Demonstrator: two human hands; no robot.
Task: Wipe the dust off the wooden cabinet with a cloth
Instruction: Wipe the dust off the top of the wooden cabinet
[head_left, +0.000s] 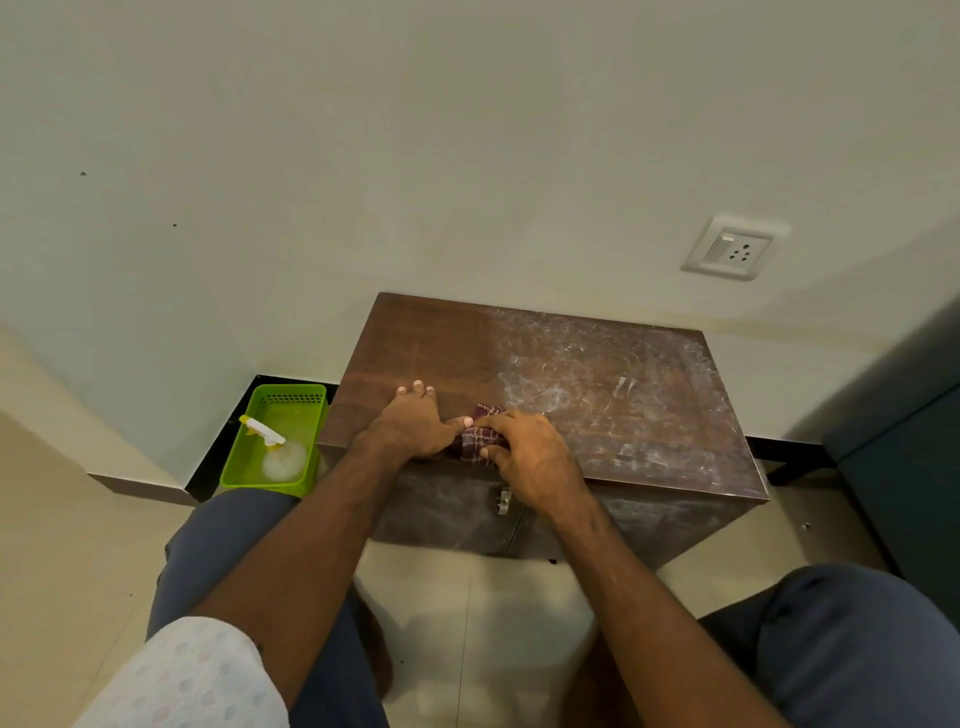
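Hands together at frame centre: left hand (410, 426) flat on cabinet (415, 338) top, thumb touching cloth (480, 441); right hand (530, 457) curled round cloth. Cloth soft, light, bunches easily; likely best gripped wadded, from above. Right half carries dust (597, 364).

Colour rundown: wooden cabinet (597, 374) is dark brown, clean-looking on its left part, streaked chalky white across the right. The cloth (480, 441) mid-frame is maroon with a thin white check. Basket (236, 452) at left is lime green, and the spray bottle (270, 441) in it has a yellow-and-white head. Cream wall (415, 130), white socket (732, 249), beige floor tiles (62, 545), black skirting (208, 467). Trousers (857, 634) are slate blue, and the sleeve (197, 675) at lower left is white with pastel dots.
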